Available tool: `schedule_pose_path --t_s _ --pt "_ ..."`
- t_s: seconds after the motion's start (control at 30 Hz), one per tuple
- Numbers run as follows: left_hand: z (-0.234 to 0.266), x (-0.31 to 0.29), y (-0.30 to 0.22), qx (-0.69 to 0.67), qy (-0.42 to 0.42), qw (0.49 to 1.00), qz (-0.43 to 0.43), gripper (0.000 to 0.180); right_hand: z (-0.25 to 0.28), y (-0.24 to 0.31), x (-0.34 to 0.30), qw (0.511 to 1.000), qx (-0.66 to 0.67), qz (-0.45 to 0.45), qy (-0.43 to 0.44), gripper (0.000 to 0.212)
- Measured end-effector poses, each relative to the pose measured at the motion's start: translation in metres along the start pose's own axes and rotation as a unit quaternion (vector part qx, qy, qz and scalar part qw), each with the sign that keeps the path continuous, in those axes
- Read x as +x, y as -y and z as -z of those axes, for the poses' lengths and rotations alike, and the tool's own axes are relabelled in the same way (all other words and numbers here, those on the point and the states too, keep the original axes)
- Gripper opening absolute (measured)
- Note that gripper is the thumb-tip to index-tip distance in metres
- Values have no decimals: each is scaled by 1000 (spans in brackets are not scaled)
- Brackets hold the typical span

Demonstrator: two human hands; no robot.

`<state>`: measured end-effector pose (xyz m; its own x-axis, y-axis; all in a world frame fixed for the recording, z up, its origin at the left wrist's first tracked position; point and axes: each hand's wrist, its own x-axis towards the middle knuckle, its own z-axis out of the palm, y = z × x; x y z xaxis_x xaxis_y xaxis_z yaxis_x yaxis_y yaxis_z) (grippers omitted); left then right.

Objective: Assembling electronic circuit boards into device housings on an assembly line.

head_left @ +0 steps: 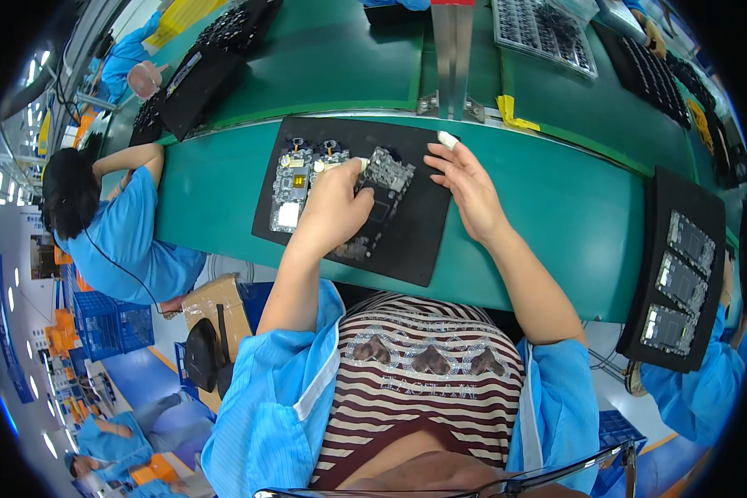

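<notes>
The circuit board, grey, densely populated and dark toward its middle, sits skewed over a black mat. Left hand at its left edge; pinching cannot be confirmed. Right hand, grip spread, at the mat's right edge. Green table beneath.

Glossy green bench top
A wide black mat lies on it; another black mat, at right, overhangs the near edge.
</notes>
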<state>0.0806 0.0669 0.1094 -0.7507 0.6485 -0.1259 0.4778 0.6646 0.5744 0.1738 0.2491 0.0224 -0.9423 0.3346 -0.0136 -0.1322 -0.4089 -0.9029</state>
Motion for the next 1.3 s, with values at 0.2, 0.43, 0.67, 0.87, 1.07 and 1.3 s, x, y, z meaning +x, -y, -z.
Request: schedule_pose_path --t_s 0.2,0.43,0.67,0.87,1.07,1.3 --pt "-20 -19 -4 -348 96 932 -27 13 7 20 -5 962 81 -189 178 42" --pt "-43 -20 15 -295 107 948 -54 8 11 29 -8 958 56 -205 194 35" --pt "-49 -20 15 -262 64 960 -76 10 13 36 -9 963 -12 -175 206 34" --pt "-47 -22 7 -243 49 967 -62 6 18 32 -7 967 9 -183 175 32" --pt "-44 -25 2 -174 39 983 -48 5 17 32 -8 963 26 -196 183 32" --pt "-50 -27 -2 -167 -25 984 -60 12 15 29 -8 965 49 -194 168 36"
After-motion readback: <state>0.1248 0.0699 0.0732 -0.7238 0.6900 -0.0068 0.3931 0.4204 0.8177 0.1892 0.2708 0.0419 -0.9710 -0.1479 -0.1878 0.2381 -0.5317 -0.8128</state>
